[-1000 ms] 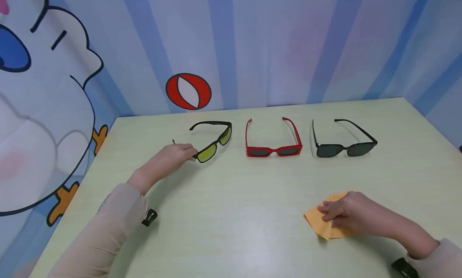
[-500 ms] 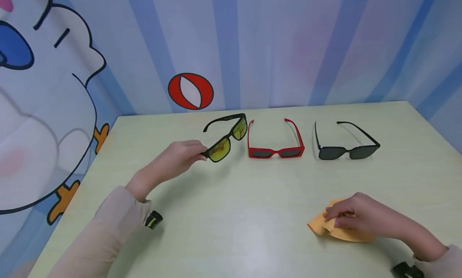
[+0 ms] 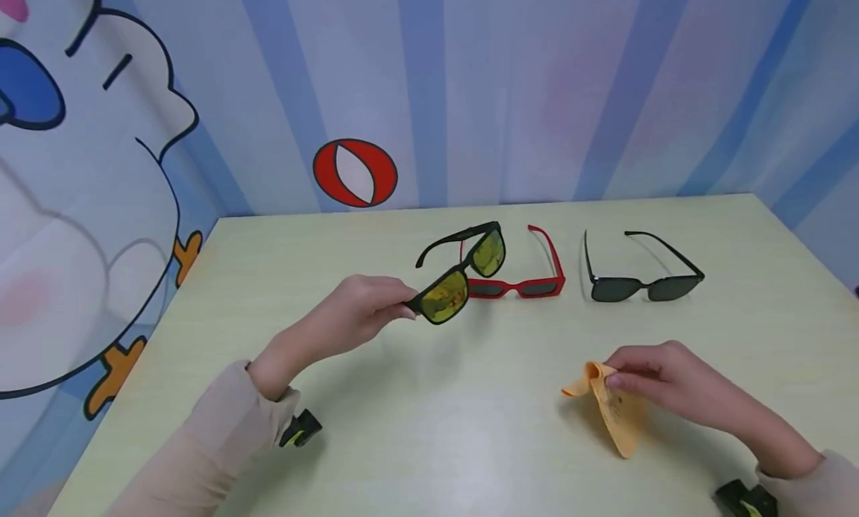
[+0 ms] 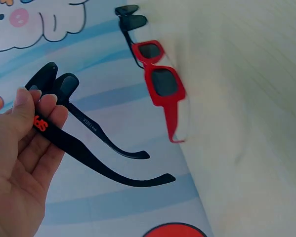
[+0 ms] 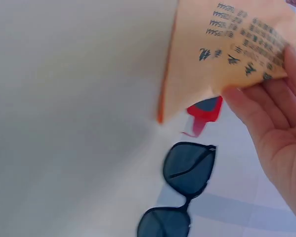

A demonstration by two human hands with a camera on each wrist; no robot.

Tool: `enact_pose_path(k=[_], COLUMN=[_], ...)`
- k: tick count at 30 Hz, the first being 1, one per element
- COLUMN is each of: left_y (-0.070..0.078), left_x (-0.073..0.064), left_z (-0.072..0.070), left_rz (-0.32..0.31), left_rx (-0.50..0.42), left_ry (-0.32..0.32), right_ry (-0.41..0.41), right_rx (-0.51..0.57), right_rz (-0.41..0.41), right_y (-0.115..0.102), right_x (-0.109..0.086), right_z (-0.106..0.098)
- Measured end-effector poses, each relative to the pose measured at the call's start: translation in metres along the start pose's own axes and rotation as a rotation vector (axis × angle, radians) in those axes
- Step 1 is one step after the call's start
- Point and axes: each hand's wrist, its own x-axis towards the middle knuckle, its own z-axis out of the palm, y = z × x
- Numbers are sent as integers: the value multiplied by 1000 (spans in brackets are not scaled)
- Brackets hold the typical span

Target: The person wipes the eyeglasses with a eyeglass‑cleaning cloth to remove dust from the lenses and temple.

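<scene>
My left hand pinches black-framed sunglasses with yellow mirrored lenses by the hinge end, holding them above the table. In the head view they overlap the left part of the red sunglasses. The left wrist view shows both black temples unfolded, orange lettering on the nearer one beside the fingers. My right hand pinches an orange cleaning cloth between thumb and fingers, a corner hanging down. Dark printed lettering shows on the cloth in the right wrist view.
Black sunglasses with dark lenses lie on the pale table to the right of the red pair, temples toward the wall. A blue striped wall with cartoon figures rises behind the table and on the left.
My left hand has lifted the yellow-lensed sunglasses off the table and carried them right, in front of the red pair. My right hand has raised the cloth, which now hangs from its fingers.
</scene>
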Motion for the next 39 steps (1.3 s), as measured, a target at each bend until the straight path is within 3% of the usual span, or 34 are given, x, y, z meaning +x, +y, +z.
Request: enact_pose_path(k=[4, 6, 14, 17, 19, 21, 24, 28, 39], left_y=[9, 14, 35, 40, 43, 46, 50, 51, 52], left_x=[5, 7, 11, 15, 17, 19, 21, 22, 21], left_z=[3, 6, 21, 26, 27, 28, 28, 27, 29], left_rz=[56, 73, 70, 68, 70, 72, 89, 107, 94], left_rx=[-45, -46, -125, -182, -216, -246, -272, -273, -247], left_ry=[51, 72, 113, 133, 144, 153, 155, 163, 217], right_ry=[202, 321, 865, 1033, 1101, 1093, 1009, 914, 825], right_rx=[-49, -81, -281, -318, -367, -437, -517, -547, -511], right_rz=[7, -37, -390, -574, -709, -818, -914, -966, -1077], right_y=[-14, -21, -59, -78, -88, -95, -99, -101, -106], right_x=[10, 15, 49, 65, 76, 85, 94, 100, 103], right_z=[-4, -6, -10, 1, 11, 21, 33, 45, 51])
